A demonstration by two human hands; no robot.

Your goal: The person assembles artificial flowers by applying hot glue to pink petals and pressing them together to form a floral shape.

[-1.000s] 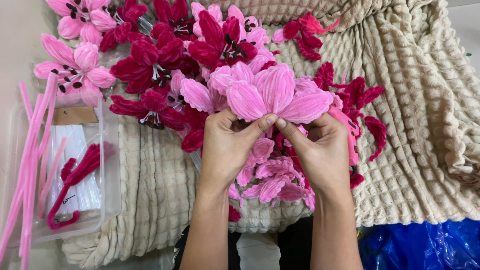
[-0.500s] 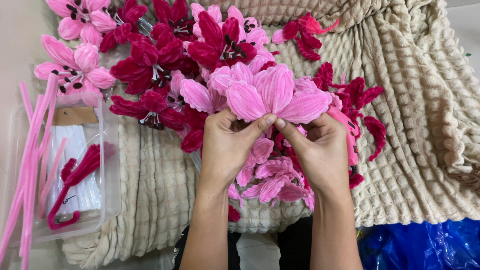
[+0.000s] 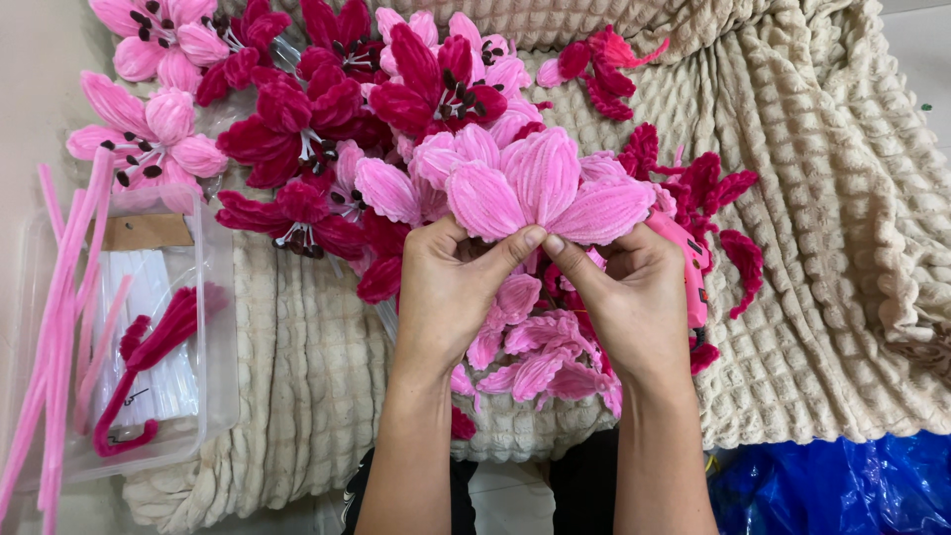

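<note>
Both my hands hold one pink flower (image 3: 540, 193) made of fuzzy chenille petals, above the middle of a cream waffle blanket (image 3: 812, 258). My left hand (image 3: 451, 292) pinches the flower's base from the left, thumb up against a petal. My right hand (image 3: 619, 297) pinches it from the right, thumb tip meeting the left thumb. Loose pink petals (image 3: 540, 367) lie under my hands. A pink tool (image 3: 690, 272) lies partly hidden behind my right hand.
Finished dark red flowers (image 3: 297, 124) and pink flowers (image 3: 149, 139) crowd the blanket's upper left. A clear plastic tray (image 3: 213, 327) at left holds white sticks and dark pink stems. Long pink chenille stems (image 3: 59, 327) lie at the far left. A blue bag (image 3: 842, 485) is at lower right.
</note>
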